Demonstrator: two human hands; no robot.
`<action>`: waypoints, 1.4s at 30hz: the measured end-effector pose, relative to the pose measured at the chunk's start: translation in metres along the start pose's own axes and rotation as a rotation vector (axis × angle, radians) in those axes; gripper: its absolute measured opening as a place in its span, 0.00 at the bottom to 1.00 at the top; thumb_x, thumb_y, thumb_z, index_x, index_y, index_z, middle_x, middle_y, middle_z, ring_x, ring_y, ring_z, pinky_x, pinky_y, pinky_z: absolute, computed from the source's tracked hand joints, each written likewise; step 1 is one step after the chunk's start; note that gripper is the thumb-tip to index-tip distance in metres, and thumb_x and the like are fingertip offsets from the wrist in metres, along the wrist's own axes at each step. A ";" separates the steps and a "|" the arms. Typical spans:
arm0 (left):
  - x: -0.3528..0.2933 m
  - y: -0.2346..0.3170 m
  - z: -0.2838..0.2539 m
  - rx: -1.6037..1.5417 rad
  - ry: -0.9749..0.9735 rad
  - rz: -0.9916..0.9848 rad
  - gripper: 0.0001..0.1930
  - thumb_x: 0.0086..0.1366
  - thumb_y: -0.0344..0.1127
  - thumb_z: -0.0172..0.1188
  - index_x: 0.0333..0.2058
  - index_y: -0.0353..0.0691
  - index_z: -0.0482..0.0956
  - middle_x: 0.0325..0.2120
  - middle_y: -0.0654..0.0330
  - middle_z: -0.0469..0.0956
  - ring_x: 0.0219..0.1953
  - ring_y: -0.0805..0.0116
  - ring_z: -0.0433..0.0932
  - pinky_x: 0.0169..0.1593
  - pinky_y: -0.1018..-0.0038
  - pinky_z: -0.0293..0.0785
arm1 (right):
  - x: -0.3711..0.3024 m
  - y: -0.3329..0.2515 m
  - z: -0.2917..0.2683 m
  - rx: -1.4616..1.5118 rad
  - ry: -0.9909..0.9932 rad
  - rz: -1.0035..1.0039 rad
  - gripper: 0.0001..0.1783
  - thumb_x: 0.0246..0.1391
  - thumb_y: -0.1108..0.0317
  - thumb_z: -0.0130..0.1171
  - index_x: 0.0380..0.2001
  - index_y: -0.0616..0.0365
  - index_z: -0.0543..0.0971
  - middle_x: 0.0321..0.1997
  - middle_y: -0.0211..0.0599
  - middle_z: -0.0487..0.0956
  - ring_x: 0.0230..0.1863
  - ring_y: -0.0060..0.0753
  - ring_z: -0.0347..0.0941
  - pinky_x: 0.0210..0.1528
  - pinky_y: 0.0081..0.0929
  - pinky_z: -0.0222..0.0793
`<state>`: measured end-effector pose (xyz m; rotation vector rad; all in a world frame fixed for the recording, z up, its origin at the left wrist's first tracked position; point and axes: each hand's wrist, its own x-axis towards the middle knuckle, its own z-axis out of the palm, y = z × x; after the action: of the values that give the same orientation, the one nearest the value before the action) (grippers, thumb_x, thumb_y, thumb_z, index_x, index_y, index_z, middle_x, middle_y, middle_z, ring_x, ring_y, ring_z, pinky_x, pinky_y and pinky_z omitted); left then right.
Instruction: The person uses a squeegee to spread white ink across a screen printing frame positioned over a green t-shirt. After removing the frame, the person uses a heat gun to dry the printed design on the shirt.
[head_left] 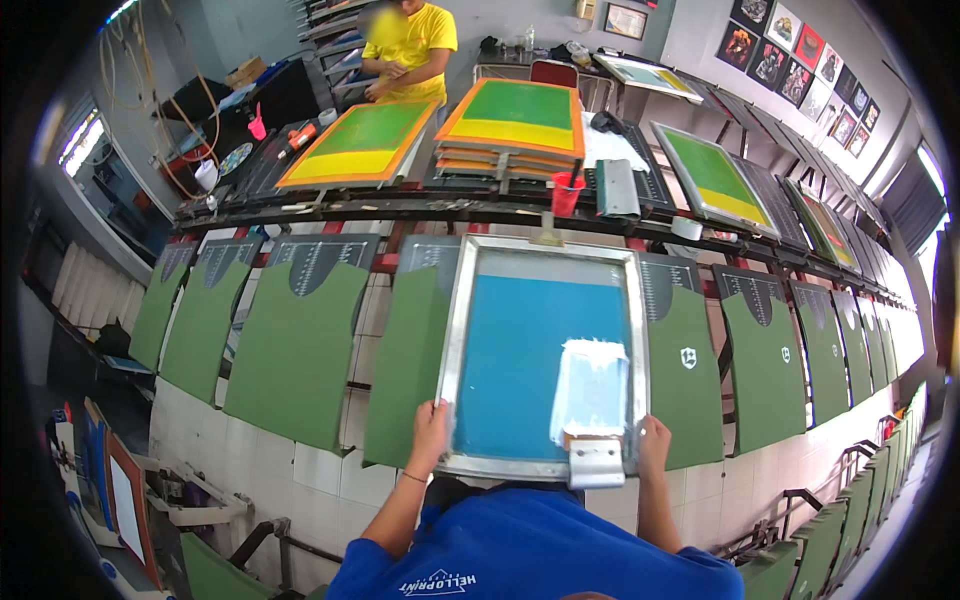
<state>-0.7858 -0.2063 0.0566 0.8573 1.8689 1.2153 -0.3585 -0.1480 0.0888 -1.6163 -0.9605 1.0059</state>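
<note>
Flanking the screen frame (pixel 545 355), green shirts (pixel 300 335) alongside.

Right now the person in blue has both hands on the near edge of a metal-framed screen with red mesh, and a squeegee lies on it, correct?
Not quite: the head view shows blue mesh, not red. Both the left hand and right hand grip the near edge of the metal-framed screen, and the squeegee lies on it.
</note>
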 end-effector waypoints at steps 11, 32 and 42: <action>0.110 -0.035 -0.127 -0.034 0.048 -0.006 0.25 0.72 0.49 0.51 0.34 0.26 0.78 0.31 0.45 0.78 0.38 0.56 0.75 0.43 0.60 0.68 | 0.004 0.012 0.168 -0.164 -0.032 0.027 0.19 0.62 0.62 0.53 0.24 0.68 0.78 0.20 0.24 0.69 0.23 0.18 0.61 0.26 0.27 0.57; 0.140 -0.007 -0.157 -0.126 -0.256 -0.100 0.26 0.76 0.46 0.46 0.62 0.31 0.70 0.56 0.53 0.70 0.61 0.62 0.67 0.67 0.68 0.58 | 0.029 0.001 0.195 0.144 -0.093 0.264 0.17 0.65 0.64 0.58 0.41 0.73 0.82 0.35 0.34 0.83 0.31 0.23 0.76 0.35 0.21 0.70; 0.135 -0.040 -0.137 -0.422 -0.085 -0.176 0.30 0.77 0.51 0.38 0.63 0.32 0.69 0.59 0.53 0.72 0.62 0.62 0.69 0.66 0.65 0.63 | 0.025 0.031 0.208 0.155 -0.023 0.270 0.15 0.64 0.62 0.61 0.35 0.67 0.84 0.25 0.22 0.76 0.24 0.13 0.66 0.27 0.19 0.59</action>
<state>-0.9761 -0.1674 0.0282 0.4946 1.5057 1.3705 -0.5394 -0.0659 0.0143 -1.6340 -0.6720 1.2531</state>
